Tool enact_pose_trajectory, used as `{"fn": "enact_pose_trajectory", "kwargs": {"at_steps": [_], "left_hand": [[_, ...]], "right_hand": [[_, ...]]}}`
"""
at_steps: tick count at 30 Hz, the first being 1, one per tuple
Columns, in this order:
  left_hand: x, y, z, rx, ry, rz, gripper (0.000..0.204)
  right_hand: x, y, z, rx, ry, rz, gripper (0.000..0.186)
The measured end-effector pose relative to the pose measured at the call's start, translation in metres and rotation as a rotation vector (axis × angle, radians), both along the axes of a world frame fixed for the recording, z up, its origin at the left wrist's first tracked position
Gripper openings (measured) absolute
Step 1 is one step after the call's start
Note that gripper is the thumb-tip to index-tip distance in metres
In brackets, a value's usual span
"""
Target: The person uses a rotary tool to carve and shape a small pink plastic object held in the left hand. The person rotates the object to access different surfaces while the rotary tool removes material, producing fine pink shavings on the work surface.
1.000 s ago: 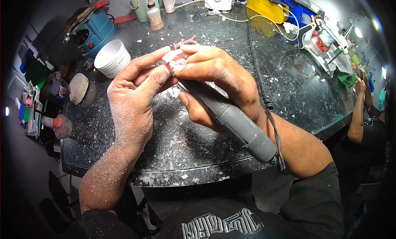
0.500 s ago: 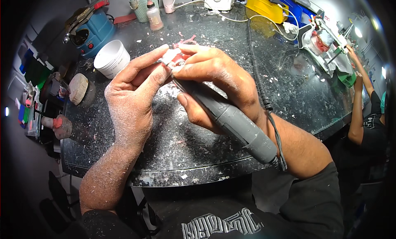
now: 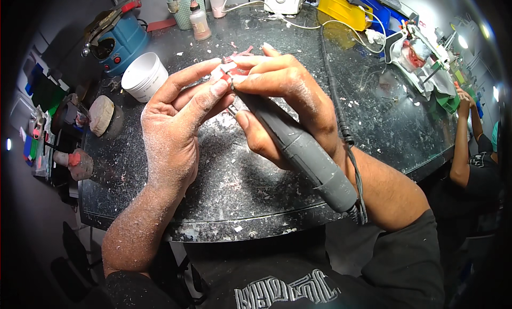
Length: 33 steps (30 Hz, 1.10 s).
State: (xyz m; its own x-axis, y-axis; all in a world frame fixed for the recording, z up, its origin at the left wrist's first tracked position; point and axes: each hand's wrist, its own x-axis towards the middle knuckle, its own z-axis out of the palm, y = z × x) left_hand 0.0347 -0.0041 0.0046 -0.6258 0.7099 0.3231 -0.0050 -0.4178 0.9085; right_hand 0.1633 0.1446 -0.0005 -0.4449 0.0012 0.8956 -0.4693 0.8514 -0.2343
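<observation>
Pink and small, the acrylic dental piece (image 3: pixel 229 69) sits pinched between the thumb and fingers of our left hand (image 3: pixel 178 125), held up over the middle of the dark stone worktop (image 3: pixel 256 186). Those fingers are curled close around it, so we see only its upper edge and a few pink prongs sticking out behind. Our right hand (image 3: pixel 282 95) is wrapped tight around a grey rotary handpiece (image 3: pixel 298 146), gripped like a pen, with its tip touching the pink piece just beside our left thumb. The tool's black cord (image 3: pixel 341 127) runs from its rear end back across the bench. Both hands are dusted with white powder, and pale shavings lie scattered over the worktop beneath them.

To our left stands a white plastic tub (image 3: pixel 143 75), with a blue machine (image 3: pixel 114 39) behind it and a round tan stone block (image 3: pixel 100 114) nearer the edge. At the far right rests a dental articulator with a pink cast (image 3: pixel 418 55), and another person's arm (image 3: pixel 461 143) shows at the bench's right end.
</observation>
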Motion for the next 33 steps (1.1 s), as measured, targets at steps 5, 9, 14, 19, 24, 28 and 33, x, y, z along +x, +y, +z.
{"fn": "enact_pose_trajectory", "kwargs": {"at_steps": [5,9,14,19,24,28,33], "left_hand": [[0.0008,0.0012,-0.0012,-0.003,-0.048,-0.028,0.036],[-0.0016,0.0014,-0.0041,0.019,-0.084,-0.043,0.035],[-0.0015,0.0005,-0.0014,-0.004,-0.143,-0.061,0.035],[-0.0027,0.0005,-0.0025,0.007,-0.154,-0.09,0.034],[-0.0032,0.0005,-0.0032,-0.002,-0.156,-0.086,0.034],[-0.0028,0.0006,-0.0031,-0.003,-0.163,-0.095,0.034],[0.0013,0.0009,-0.002,-0.01,-0.124,-0.074,0.035]], "right_hand": [[0.0005,0.001,-0.0015,0.01,-0.024,0.007,0.048],[-0.0011,0.0013,-0.0025,0.014,-0.011,0.012,0.046],[-0.0014,0.0009,-0.0027,-0.002,-0.014,0.012,0.046],[-0.0014,0.0024,-0.002,0.004,-0.006,0.001,0.047],[-0.0023,0.0037,-0.0056,-0.002,-0.022,0.017,0.048],[0.0018,0.0002,-0.0004,0.013,-0.062,0.022,0.048],[-0.0018,0.0039,-0.0034,0.0,-0.03,0.028,0.046]]}}
